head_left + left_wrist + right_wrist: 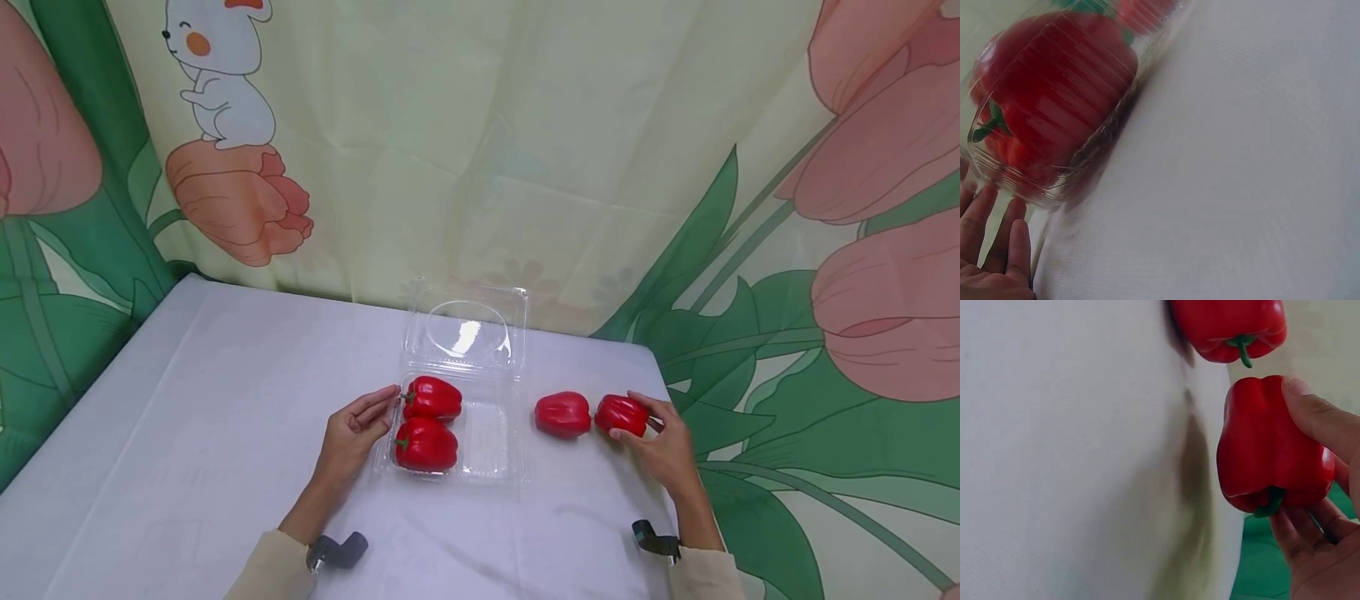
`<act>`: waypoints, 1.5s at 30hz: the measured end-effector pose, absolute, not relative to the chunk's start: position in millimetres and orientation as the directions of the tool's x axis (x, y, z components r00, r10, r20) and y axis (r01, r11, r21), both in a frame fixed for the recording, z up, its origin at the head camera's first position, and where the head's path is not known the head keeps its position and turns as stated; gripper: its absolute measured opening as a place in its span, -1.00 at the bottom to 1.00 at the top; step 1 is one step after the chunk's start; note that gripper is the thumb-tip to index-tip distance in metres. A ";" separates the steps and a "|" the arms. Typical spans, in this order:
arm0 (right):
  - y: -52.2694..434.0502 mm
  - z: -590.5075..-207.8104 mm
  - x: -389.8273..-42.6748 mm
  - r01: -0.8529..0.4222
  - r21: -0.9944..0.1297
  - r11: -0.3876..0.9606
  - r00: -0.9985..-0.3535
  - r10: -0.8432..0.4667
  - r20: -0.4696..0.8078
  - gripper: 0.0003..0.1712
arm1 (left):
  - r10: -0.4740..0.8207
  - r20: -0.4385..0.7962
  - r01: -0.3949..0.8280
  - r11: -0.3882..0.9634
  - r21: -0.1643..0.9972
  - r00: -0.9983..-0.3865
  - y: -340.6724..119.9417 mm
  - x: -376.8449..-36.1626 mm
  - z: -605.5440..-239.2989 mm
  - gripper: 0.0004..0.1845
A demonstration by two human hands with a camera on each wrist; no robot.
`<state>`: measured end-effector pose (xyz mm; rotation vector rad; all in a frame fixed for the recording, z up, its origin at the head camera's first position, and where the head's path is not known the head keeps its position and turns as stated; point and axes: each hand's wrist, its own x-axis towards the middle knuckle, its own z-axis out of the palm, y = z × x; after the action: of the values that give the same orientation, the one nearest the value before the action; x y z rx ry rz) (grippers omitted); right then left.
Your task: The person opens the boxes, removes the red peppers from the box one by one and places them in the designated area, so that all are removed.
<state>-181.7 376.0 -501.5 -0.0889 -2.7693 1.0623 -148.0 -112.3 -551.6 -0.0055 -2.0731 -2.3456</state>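
Note:
Between thumb and fingers, my right hand (pixel 665 442) holds a red bell pepper (pixel 1275 447), its green stem pointing down in the right wrist view. Just left of it lies another red bell pepper (pixel 562 415). My left hand (pixel 354 433) is at the left edge of a clear plastic clamshell box (pixel 486 442), fingers extended with the tips right at its wall. Two red bell peppers fill the box's left half, a rear one (pixel 432 398) and a front one (pixel 426 444), stems toward the left hand. The box's lid (pixel 467 329) stands raised at the back.
A white cloth (pixel 187 467) covers the table. Behind it hangs a pale curtain (pixel 585 167) printed with tulips and a rabbit, and it also borders both sides. A dark wrist mount (pixel 337 550) sits on the left wrist and another (pixel 654 540) on the right.

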 end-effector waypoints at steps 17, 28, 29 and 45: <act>376.0 -512.0 -180.7 0.021 -0.692 0.721 -0.985 0.132 0.108 -0.06 | -0.012 0.013 0.015 -0.125 0.992 -1.000 -111.3 -147.1 -552.5 -0.52; 370.9 -507.9 -183.2 0.025 -0.659 0.751 -0.991 0.104 0.080 -0.02 | -0.007 0.011 0.012 -0.147 0.989 -1.000 -111.6 -148.0 -554.3 -0.52; 370.6 -507.5 -183.3 0.028 -0.657 0.754 -0.991 0.105 0.078 -0.01 | -0.006 0.012 0.012 -0.147 0.989 -1.000 -111.6 -147.9 -554.1 -0.52; 364.3 -498.5 -183.8 -0.018 -0.620 0.784 -0.985 0.091 0.144 -0.03 | -0.009 0.003 0.004 -0.142 0.990 -1.000 -112.1 -149.4 -552.1 -0.53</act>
<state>-183.8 364.3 -498.5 -0.0574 -2.8090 0.9790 -149.4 -112.1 -552.1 0.0058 -2.0519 -2.3682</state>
